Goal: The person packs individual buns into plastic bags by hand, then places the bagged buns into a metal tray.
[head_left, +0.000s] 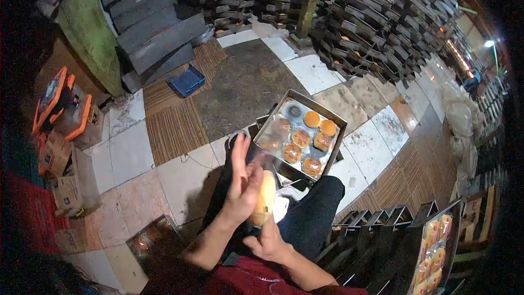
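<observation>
In front of my lap is a pale yellow bread roll (pixel 266 195) in what looks like clear plastic wrapping. My left hand (pixel 240 188) is beside it, fingers stretched out and slightly blurred, with the thumb side against the wrapping. Just below, my right hand (pixel 270 245) is closed around the lower end of the wrapped roll; its fingertips are partly hidden. Beyond my hands a metal tray (pixel 334 155) rests near my knees, tilted in view. It carries several round golden buns (pixel 300 138), some with brown streaks on top.
Stacked dark trays (pixel 371 27) rise at the back and right. Another tray of wrapped buns (pixel 435 254) is at the lower right. A blue basket (pixel 186 81) sits on the tiled floor. Orange-edged crates (pixel 68 109) and cardboard boxes (pixel 54 153) stand at the left.
</observation>
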`<act>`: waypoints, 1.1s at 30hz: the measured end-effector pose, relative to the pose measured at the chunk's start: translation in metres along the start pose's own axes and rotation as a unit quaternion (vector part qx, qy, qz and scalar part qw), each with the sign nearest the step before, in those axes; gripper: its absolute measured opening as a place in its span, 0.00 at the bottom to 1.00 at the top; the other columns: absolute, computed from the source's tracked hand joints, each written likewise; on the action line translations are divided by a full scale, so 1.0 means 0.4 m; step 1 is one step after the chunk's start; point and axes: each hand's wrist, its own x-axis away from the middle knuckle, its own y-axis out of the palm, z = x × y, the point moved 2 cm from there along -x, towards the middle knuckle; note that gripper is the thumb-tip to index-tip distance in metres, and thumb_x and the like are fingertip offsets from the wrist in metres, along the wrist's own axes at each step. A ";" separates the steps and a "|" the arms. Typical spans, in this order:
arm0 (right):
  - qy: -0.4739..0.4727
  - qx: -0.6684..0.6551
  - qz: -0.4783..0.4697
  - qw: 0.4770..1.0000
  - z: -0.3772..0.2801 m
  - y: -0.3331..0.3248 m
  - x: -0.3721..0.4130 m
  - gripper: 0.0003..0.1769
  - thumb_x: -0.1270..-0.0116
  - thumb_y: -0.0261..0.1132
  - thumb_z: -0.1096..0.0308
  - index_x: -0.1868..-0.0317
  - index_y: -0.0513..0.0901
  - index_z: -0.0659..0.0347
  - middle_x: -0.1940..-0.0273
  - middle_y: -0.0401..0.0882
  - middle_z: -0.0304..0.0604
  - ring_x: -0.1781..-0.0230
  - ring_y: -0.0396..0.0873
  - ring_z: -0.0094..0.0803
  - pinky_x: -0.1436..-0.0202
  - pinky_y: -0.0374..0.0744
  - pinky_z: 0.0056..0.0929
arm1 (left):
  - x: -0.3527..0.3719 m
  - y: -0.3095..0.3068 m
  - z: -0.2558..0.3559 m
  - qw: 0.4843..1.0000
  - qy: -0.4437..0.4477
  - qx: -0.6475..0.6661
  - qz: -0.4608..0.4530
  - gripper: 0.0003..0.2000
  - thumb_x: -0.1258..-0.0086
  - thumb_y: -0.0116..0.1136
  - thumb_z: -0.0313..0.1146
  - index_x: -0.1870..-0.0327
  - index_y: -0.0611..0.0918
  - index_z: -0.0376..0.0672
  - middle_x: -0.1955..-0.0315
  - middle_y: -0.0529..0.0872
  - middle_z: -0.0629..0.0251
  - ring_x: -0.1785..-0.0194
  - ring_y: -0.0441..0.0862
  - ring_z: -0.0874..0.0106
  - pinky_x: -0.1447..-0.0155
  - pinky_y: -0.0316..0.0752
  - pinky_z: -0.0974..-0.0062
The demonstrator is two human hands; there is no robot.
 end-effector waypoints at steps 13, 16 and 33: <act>-0.067 -0.140 0.101 0.983 -0.097 -0.102 -0.042 0.64 0.55 0.61 0.28 0.32 0.45 0.70 0.31 0.41 0.61 0.30 0.40 0.53 0.30 0.44 0.42 | 0.039 0.114 -0.014 0.997 -0.008 0.024 -0.070 0.45 0.47 0.67 0.46 0.32 0.51 0.46 0.38 0.58 0.58 0.38 0.60 0.70 0.37 0.60 0.71; 0.024 -0.072 0.013 0.997 -0.103 -0.137 -0.077 0.58 0.61 0.75 0.50 0.36 0.53 0.73 0.38 0.54 0.65 0.38 0.58 0.60 0.35 0.58 0.42 | 0.051 0.116 -0.064 0.957 -0.080 0.276 0.032 0.33 0.41 0.62 0.41 0.37 0.60 0.46 0.46 0.70 0.62 0.43 0.68 0.69 0.39 0.65 0.72; 0.176 -0.194 0.029 0.965 -0.019 -0.058 -0.205 0.11 0.47 0.65 0.80 0.63 0.74 0.66 0.66 0.76 0.45 0.65 0.75 0.38 0.62 0.74 0.26 | -0.097 -0.128 0.059 0.911 -0.020 0.384 0.149 0.31 0.33 0.38 0.59 0.37 0.64 0.45 0.42 0.69 0.57 0.40 0.67 0.51 0.40 0.61 0.41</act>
